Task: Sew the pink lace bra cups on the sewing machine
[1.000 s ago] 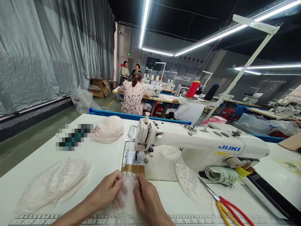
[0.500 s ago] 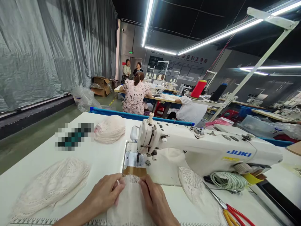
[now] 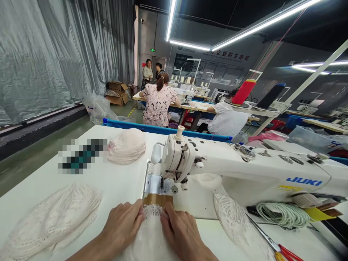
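Observation:
Between my hands lies a piece of white lace fabric (image 3: 150, 232), its top edge just below a brown plate (image 3: 159, 200) on the sewing machine bed. My left hand (image 3: 123, 221) pinches the left edge of the lace, fingers closed. On the other edge, my right hand (image 3: 181, 226) grips the lace with thumb and fingers together. Ahead of both hands is the needle area of the white sewing machine (image 3: 176, 159); the lace is apart from the needle. Part of the fabric's lower end runs out of view.
Bundles of lace lie at left (image 3: 59, 217), at the back (image 3: 127, 146) and at right (image 3: 233, 221). Scissors (image 3: 268, 239) with red and yellow handles and a coil of pale cord (image 3: 282, 214) sit at right. Several people are beyond the table, one in a floral top (image 3: 159, 103).
The view has shifted slightly, so the machine and scissors appear further right. My left hand's fingers have closed more tightly at the lace's edge. My right hand keeps its hold.

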Demonstrator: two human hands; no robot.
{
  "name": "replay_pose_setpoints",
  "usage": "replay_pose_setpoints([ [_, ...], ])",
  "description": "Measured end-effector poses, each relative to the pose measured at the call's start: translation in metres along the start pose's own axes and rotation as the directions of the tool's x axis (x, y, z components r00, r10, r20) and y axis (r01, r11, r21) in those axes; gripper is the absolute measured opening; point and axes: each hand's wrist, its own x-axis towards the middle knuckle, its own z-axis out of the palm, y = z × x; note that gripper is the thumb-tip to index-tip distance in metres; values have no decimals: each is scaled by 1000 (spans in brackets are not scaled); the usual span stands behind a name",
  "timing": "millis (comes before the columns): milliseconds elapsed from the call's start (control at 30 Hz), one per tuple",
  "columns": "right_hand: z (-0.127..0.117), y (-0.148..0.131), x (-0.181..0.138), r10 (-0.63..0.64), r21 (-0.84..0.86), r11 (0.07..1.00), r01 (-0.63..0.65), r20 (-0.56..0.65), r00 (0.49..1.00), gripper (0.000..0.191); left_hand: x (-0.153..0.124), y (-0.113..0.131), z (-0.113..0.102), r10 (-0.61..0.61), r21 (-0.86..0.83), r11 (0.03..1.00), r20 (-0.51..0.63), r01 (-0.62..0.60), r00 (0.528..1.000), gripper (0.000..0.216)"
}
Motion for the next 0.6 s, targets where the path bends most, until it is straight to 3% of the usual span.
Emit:
replay_pose_setpoints([
  [67,-3,1,-1,-11,-2,1000,11,-6,1000,6,1,0,-1,-4,8,1000,16,3,1000,15],
  [233,-24,-3,8,-132,-3,991,133,-147,980,38,3,2,-6,4,30,1000,45,-5,999,10],
  [400,-25,-9,17,-374,85,912,402,-236,897,16,7,3,-9,-1,49,999,52,-1,999,8],
  [467,-15,-7,15,-393,99,900,424,-233,889,16,7,1,-3,50,68,997,-45,-47,998,15],
  [500,-10,-6,13,-391,102,901,421,-227,892,19,7,0,3,131,86,989,-142,-120,981,20],
  [533,-6,-4,11,-388,103,902,419,-228,893,22,6,-2,10,251,112,967,-259,-230,932,25],
  [567,-3,-2,9,-385,103,904,415,-229,894,25,6,-3,17,387,150,922,-374,-357,843,29],
  [600,-1,0,7,-379,100,907,410,-234,895,26,7,-5,25,506,198,859,-471,-472,723,31],
])
